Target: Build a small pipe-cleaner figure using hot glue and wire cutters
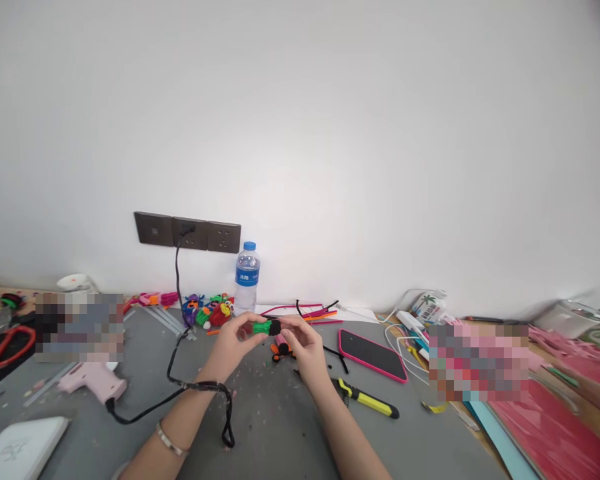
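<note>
Between my two hands is a small green and black pipe-cleaner piece point(263, 327), raised above the grey mat. My left hand point(235, 340) pinches its green end. My right hand point(303, 340) has its fingertips closed on the black end. Just below the fingers, a pink, black and orange pipe-cleaner piece point(281, 347) lies on the mat, partly hidden. Beside my right wrist are yellow-handled pliers point(367, 400); the fingers partly cover the loose pipe cleaners point(325, 313) behind.
A pink glue gun point(93, 381) with a black cord lies left. Behind stand a water bottle point(248, 277) and colourful pipe-cleaner figures point(207, 310). A pink-edged phone point(373, 355) lies right, scissors point(15, 347) far left. Another person's hand point(597, 397) shows at the right edge.
</note>
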A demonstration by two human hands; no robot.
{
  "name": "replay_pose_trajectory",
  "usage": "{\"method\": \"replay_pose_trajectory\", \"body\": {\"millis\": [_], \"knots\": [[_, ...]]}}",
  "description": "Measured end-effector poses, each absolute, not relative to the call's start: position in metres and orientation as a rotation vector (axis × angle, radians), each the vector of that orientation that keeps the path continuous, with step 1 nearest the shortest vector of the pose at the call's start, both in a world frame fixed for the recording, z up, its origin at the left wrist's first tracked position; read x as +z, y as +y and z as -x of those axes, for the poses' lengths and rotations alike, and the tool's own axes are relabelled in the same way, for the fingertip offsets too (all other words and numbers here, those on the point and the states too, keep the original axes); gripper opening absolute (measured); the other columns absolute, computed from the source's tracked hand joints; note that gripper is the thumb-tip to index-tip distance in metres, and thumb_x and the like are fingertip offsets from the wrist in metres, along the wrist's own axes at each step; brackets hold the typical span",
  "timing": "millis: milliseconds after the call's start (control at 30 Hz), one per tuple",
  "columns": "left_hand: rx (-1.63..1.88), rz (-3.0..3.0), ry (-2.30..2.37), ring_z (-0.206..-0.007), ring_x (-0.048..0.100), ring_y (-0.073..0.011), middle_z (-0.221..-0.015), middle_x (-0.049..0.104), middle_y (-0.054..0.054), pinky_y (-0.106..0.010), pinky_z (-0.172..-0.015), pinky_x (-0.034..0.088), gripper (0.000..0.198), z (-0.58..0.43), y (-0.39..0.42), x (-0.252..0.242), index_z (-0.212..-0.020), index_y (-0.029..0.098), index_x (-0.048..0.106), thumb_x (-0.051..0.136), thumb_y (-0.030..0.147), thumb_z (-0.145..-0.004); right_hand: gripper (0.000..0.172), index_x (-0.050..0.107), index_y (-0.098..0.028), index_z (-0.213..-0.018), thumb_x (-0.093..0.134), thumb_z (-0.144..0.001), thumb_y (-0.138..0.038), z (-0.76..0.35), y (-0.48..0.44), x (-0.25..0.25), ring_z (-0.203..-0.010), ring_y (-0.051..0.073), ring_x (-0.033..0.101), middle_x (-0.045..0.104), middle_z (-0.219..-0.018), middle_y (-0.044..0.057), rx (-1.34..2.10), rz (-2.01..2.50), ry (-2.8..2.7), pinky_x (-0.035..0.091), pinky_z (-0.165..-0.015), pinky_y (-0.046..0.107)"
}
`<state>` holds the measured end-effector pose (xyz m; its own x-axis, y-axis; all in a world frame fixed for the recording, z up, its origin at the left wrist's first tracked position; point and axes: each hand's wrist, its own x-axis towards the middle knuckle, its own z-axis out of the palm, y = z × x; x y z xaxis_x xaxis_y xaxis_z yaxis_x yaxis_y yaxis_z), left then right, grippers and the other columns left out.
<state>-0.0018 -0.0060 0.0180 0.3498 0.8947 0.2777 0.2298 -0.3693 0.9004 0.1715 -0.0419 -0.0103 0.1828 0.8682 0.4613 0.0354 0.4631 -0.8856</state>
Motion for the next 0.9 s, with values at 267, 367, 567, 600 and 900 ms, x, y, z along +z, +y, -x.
{"method": "replay_pose_trajectory", "body": {"millis": [267, 367, 567, 600, 900], "knots": [[1.004, -1.840, 1.013, -0.078, 0.061, -0.0213, -0.087, 0.072, -0.004, -0.029, -0.065, 0.046, 0.022, 0.001, -0.009, 0.020, -0.091, 0.020, 0.071, 0.067, 0.034, -0.074, 0.019, 0.070, -0.020, -0.090, 0.069, -0.078, -0.036, -0.176, -0.044, -0.016, -0.080, 0.018, 0.062, 0.066, -0.093, 0.007, 0.769, 0.919, -1.246, 0.054, -0.070, 0.031], [1.014, -1.840, 1.024, -0.078, 0.061, -0.0213, -0.086, 0.072, -0.004, -0.030, -0.067, 0.046, 0.022, 0.000, -0.009, 0.019, -0.091, 0.020, 0.072, 0.068, 0.033, -0.073, 0.019, 0.071, -0.020, -0.088, 0.071, -0.077, -0.036, -0.177, -0.045, -0.019, -0.079, 0.019, 0.062, 0.067, -0.091, 0.007, 0.784, 0.917, -1.224, 0.054, -0.070, 0.032], [1.033, -1.826, 1.023, -0.077, 0.060, -0.0212, -0.085, 0.072, -0.003, -0.030, -0.069, 0.046, 0.021, -0.001, -0.009, 0.013, -0.091, 0.021, 0.073, 0.069, 0.033, -0.074, 0.019, 0.074, -0.021, -0.088, 0.073, -0.075, -0.035, -0.175, -0.048, -0.019, -0.083, 0.020, 0.063, 0.068, -0.088, 0.006, 0.787, 0.912, -1.182, 0.054, -0.071, 0.033], [1.038, -1.819, 1.019, -0.078, 0.060, -0.0213, -0.086, 0.073, -0.004, -0.030, -0.070, 0.046, 0.022, -0.001, -0.009, 0.012, -0.091, 0.021, 0.073, 0.069, 0.034, -0.074, 0.018, 0.074, -0.022, -0.087, 0.074, -0.074, -0.034, -0.174, -0.048, -0.018, -0.081, 0.020, 0.063, 0.068, -0.087, 0.006, 0.787, 0.909, -1.173, 0.054, -0.071, 0.032], [1.094, -1.785, 0.975, -0.083, 0.062, -0.0219, -0.092, 0.074, -0.004, -0.032, -0.076, 0.050, 0.022, -0.002, -0.010, 0.008, -0.091, 0.021, 0.073, 0.072, 0.031, -0.072, 0.014, 0.077, -0.024, -0.086, 0.075, -0.073, -0.029, -0.170, -0.051, -0.015, -0.077, 0.018, 0.062, 0.069, -0.083, 0.005, 0.756, 0.882, -1.145, 0.052, -0.065, 0.030]]}}
